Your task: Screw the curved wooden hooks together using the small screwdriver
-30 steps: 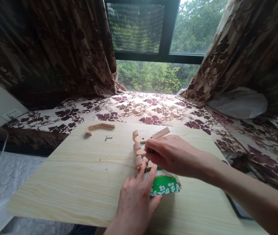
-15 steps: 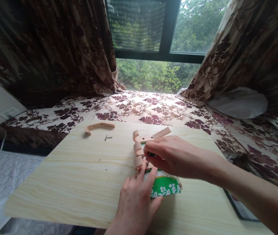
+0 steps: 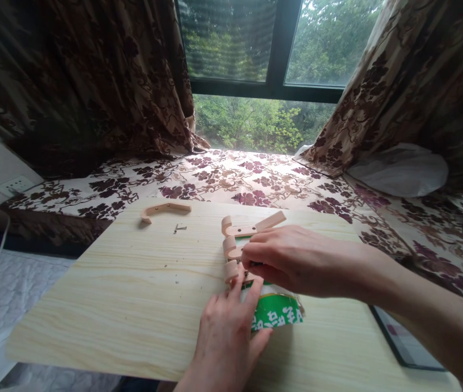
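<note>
Three curved wooden hooks lie in a row: the far wooden hook (image 3: 241, 231), the middle wooden hook (image 3: 229, 247) and the near wooden hook (image 3: 231, 270). Under them is a green and white printed piece (image 3: 278, 311) with a frayed right edge. My left hand (image 3: 229, 318) rests on this piece with its fingers spread, the fingertips touching the near hook. Above the middle hook my right hand (image 3: 274, 256) is closed in a pinch; what it grips is mostly hidden, only a dark bit showing below the fingers. Dark holes or screw heads show in the far hook.
At the table's far left lies another wooden hook (image 3: 166, 208), with a few screws (image 3: 180, 228) near it. Small dark bits dot the pale wood-grain table (image 3: 112, 305). A dark-edged tablet-like object (image 3: 411, 343) lies at the right edge. Behind is a floral-covered ledge (image 3: 231, 177).
My right hand has turned slightly and stays closed over the middle hook, and the dark thing under its fingers shows less. My left hand holds the same place.
</note>
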`<state>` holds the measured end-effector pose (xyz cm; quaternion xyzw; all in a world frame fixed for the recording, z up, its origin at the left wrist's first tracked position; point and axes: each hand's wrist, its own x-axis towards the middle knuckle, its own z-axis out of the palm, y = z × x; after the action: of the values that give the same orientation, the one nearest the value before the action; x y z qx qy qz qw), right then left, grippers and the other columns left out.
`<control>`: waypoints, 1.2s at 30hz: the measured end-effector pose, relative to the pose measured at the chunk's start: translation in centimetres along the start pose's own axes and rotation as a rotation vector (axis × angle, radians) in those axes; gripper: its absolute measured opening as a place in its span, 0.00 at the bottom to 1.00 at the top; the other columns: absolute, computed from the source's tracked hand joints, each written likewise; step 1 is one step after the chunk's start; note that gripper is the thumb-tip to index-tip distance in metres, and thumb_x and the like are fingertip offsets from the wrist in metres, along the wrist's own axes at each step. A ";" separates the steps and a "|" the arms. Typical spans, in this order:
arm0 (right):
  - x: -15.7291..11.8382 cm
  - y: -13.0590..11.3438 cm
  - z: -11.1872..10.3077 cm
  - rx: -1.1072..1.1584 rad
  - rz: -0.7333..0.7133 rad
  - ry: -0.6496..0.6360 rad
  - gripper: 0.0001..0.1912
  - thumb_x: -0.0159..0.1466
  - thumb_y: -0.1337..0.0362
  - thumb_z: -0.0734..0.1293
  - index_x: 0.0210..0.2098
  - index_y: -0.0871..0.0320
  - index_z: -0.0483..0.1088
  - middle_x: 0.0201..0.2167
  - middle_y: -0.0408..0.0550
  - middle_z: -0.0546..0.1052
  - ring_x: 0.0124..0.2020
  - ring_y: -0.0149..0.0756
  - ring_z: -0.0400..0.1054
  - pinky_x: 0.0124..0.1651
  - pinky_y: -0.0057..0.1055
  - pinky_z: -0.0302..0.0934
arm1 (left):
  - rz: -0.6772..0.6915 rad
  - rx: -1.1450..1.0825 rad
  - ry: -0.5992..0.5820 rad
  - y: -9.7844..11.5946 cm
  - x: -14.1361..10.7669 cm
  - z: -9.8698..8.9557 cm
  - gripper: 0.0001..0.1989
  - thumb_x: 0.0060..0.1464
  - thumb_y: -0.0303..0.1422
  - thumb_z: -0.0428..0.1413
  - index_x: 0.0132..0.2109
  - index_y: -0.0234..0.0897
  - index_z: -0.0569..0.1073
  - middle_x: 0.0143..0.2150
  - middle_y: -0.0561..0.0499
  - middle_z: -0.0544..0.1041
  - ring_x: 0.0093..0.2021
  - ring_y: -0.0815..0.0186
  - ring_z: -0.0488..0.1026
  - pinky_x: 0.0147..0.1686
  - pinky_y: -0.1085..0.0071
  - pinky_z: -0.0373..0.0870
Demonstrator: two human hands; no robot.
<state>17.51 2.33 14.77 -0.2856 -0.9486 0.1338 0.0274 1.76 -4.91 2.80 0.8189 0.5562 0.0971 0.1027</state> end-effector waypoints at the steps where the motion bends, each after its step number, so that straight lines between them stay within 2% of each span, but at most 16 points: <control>1: 0.1 0.0 -0.1 0.001 0.001 -0.010 0.06 0.65 0.69 0.58 0.32 0.59 0.63 0.28 0.44 0.70 0.29 0.28 0.58 0.30 0.26 0.48 | -0.002 -0.004 -0.003 0.0 0.0 0.0 0.32 0.49 0.36 0.58 0.61 0.49 0.59 0.55 0.44 0.68 0.48 0.55 0.71 0.44 0.59 0.69; 7: 1.2 -0.2 0.2 -0.042 0.060 0.000 0.05 0.66 0.68 0.58 0.33 0.59 0.63 0.25 0.43 0.68 0.26 0.28 0.55 0.28 0.27 0.46 | -0.009 -0.026 -0.028 0.0 0.1 -0.1 0.33 0.49 0.36 0.58 0.61 0.49 0.58 0.62 0.43 0.61 0.51 0.55 0.70 0.46 0.59 0.68; 12: 1.5 0.0 0.9 -0.059 0.037 0.024 0.05 0.66 0.68 0.56 0.34 0.59 0.61 0.25 0.43 0.68 0.23 0.27 0.52 0.26 0.28 0.43 | -0.020 -0.047 -0.048 0.1 0.1 -0.4 0.32 0.49 0.36 0.57 0.61 0.49 0.59 0.61 0.43 0.63 0.54 0.55 0.68 0.47 0.60 0.68; 17: 1.9 0.3 1.5 -0.189 0.238 0.170 0.09 0.67 0.63 0.55 0.33 0.59 0.62 0.20 0.41 0.65 0.19 0.27 0.45 0.25 0.31 0.37 | -0.032 -0.025 -0.074 0.2 0.1 -0.6 0.37 0.47 0.33 0.59 0.63 0.51 0.55 0.68 0.43 0.52 0.59 0.54 0.64 0.49 0.59 0.67; 20: 1.8 -0.2 0.9 -0.219 0.263 0.118 0.09 0.66 0.61 0.58 0.34 0.60 0.64 0.21 0.43 0.67 0.20 0.28 0.48 0.25 0.31 0.38 | -0.021 -0.025 -0.059 0.2 0.1 -0.5 0.36 0.48 0.33 0.58 0.63 0.50 0.55 0.67 0.44 0.53 0.61 0.55 0.61 0.50 0.59 0.67; 23: 1.3 -0.4 0.0 -0.209 0.146 0.067 0.05 0.64 0.66 0.60 0.32 0.59 0.64 0.26 0.44 0.70 0.22 0.28 0.53 0.26 0.30 0.40 | -0.008 -0.010 -0.033 0.1 0.1 -0.4 0.35 0.48 0.34 0.58 0.62 0.49 0.56 0.67 0.43 0.55 0.59 0.54 0.64 0.49 0.59 0.68; 27: 1.2 -0.1 0.0 -0.179 0.028 0.037 0.09 0.66 0.68 0.58 0.29 0.59 0.64 0.26 0.44 0.70 0.24 0.27 0.54 0.28 0.29 0.43 | 0.002 -0.003 -0.017 0.0 0.1 -0.3 0.33 0.48 0.34 0.58 0.62 0.47 0.58 0.66 0.41 0.57 0.57 0.54 0.66 0.48 0.60 0.68; 33: 2.1 -0.6 0.9 -0.282 0.262 0.120 0.12 0.67 0.63 0.56 0.31 0.61 0.65 0.18 0.44 0.67 0.17 0.27 0.48 0.23 0.31 0.37 | -0.009 -0.028 -0.026 0.1 0.1 -0.2 0.34 0.48 0.34 0.59 0.62 0.49 0.58 0.67 0.45 0.53 0.60 0.54 0.62 0.50 0.60 0.67; 36: 1.9 -1.0 0.3 -0.301 0.236 0.076 0.09 0.66 0.62 0.57 0.33 0.61 0.64 0.20 0.45 0.69 0.18 0.28 0.51 0.23 0.31 0.37 | 0.002 -0.036 -0.011 0.0 0.1 -0.3 0.33 0.48 0.35 0.59 0.61 0.48 0.58 0.65 0.43 0.58 0.59 0.54 0.64 0.49 0.60 0.67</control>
<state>15.38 2.49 14.72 -0.4005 -0.9161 -0.0181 0.0044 1.72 -4.84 3.12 0.8179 0.5531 0.1027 0.1206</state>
